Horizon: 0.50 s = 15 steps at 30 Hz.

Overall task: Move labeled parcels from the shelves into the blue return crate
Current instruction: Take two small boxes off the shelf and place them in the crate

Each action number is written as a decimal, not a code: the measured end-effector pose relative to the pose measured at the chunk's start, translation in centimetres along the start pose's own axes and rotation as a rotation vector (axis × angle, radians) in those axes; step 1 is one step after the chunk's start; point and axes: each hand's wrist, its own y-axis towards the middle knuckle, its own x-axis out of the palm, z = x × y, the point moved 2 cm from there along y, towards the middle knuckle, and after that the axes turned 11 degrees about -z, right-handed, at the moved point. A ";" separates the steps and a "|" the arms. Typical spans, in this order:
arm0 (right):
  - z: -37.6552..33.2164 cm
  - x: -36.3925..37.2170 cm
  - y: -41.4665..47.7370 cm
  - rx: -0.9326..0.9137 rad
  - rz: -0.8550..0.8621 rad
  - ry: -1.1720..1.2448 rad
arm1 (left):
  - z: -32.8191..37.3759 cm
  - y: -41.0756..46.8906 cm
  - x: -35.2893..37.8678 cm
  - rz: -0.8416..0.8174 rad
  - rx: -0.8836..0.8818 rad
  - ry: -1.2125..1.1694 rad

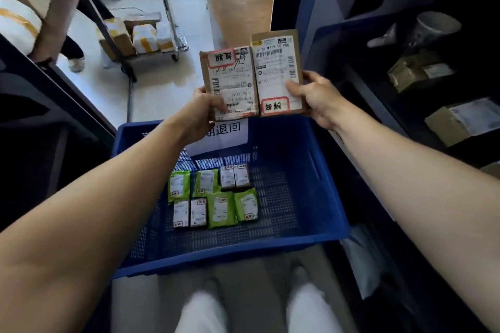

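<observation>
My left hand (pixel 205 111) grips a small brown parcel (pixel 230 81) by its lower left corner; a red-bordered label sits at its top. My right hand (pixel 313 97) grips a second brown parcel (pixel 276 70) by its right edge, with the red-bordered label at the bottom. Both parcels are held side by side, upright, above the far rim of the blue return crate (pixel 311 170). Inside the crate lie several labeled parcels in two rows, green pouches (pixel 221 209) and small brown boxes (pixel 234 177). A white paper sign (pixel 224 134) hangs on the crate's far wall.
Dark shelves stand on both sides; the right shelf (pixel 378 105) holds brown boxes (pixel 449 121) and a grey bag (pixel 433 27). A wheeled cart (pixel 140 40) loaded with taped parcels stands on the floor beyond. Another person's legs (pixel 75 57) are at the left. My knees show below the crate.
</observation>
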 end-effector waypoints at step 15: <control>26.0 -7.4 9.7 0.253 0.025 -0.074 | -25.5 13.2 -3.1 0.008 -0.203 -0.092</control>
